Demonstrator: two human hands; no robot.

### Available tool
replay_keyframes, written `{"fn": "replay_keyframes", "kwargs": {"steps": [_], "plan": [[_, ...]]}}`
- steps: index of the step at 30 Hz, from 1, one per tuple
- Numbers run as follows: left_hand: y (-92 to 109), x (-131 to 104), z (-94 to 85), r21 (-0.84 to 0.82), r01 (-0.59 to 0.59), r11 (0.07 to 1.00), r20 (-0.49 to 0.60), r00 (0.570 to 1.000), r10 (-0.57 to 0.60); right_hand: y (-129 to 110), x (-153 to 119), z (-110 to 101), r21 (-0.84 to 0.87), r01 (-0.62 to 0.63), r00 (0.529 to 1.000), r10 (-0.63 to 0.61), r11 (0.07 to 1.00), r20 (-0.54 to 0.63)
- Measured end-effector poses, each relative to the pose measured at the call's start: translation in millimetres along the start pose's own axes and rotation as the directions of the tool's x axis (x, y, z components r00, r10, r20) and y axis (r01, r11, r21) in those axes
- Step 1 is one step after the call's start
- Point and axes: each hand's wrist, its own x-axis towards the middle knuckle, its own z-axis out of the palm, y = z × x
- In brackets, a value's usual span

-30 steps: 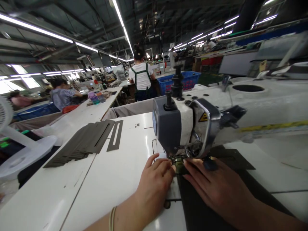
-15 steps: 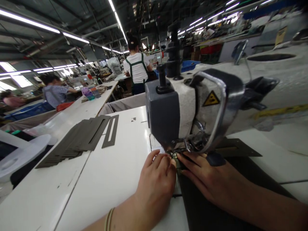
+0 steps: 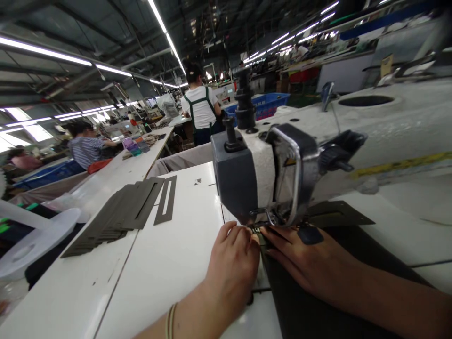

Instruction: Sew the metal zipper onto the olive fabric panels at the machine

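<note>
Under sewing machine (image 3: 268, 174) | left hand (image 3: 235, 263), right hand (image 3: 310, 268) flat on dark fabric (image 3: 300, 310)

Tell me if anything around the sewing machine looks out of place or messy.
Nothing stands out. Both hands, left hand and right hand, lie flat on the dark fabric at the sewing machine, and the grey cut pieces sit fanned on the table.

Left hand (image 3: 235, 263): lying palm down, fingers curling forward, band circling the wrist.
Right hand (image 3: 310, 266): lying flat, fingers stretching toward the left fingertips.
</note>
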Motion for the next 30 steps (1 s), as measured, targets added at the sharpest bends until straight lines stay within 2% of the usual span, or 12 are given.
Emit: {"fn": "replay_keyframes", "kwargs": {"steps": [4,15,25,30], "plan": [[-2,-1,1.9,-0.003,0.0,1.0,-0.011,1.0,0.0,1,0,2,-0.005,0.007,1.0,-0.007,1.0,-0.027],[-6,-2,3.0,-0.064,0.035,0.997,0.03,0.999,-0.033,2,3,2,0.028,-0.006,1.0,0.006,1.0,0.003],[-6,0,5.4,-0.065,0.066,0.996,-0.016,0.998,-0.067,8,-3,9,0.048,-0.028,0.998,0.025,0.998,0.056],[-5,-3,9.5,-0.057,0.06,0.997,-0.046,0.997,-0.063,7,-3,13,0.064,-0.022,1.0,0.021,0.998,0.009]]}}
